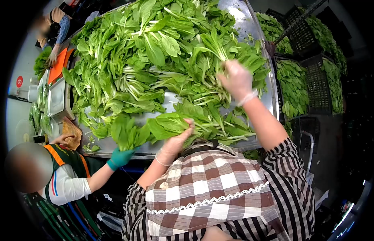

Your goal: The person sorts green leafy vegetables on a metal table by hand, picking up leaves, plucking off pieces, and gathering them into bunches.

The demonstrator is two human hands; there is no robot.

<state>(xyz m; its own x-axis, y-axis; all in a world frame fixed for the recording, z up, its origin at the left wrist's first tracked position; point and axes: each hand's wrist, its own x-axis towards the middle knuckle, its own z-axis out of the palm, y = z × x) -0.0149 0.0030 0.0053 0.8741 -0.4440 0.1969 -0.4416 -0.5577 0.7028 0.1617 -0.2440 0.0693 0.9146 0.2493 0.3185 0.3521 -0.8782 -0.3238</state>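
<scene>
A big heap of leafy greens with pale stems (114,48) covers the metal table (271,92) in front of me. My left hand (178,141), in a thin clear glove, is closed around a bunch of leafy greens (167,125) near the table's front edge. The leaves of that bunch point left. Farther out on the right, my right hand (236,80), gloved the same way, grips the pale stems of another bunch (216,46). Its palm faces down, so some fingers are hidden.
Black crates (311,76) packed with greens stand to the right. At my left a co-worker's green-gloved hand (120,157) holds a bunch close to mine. A scale (60,98) and an orange sheet (57,68) lie at the left edge, where another person's hand reaches in.
</scene>
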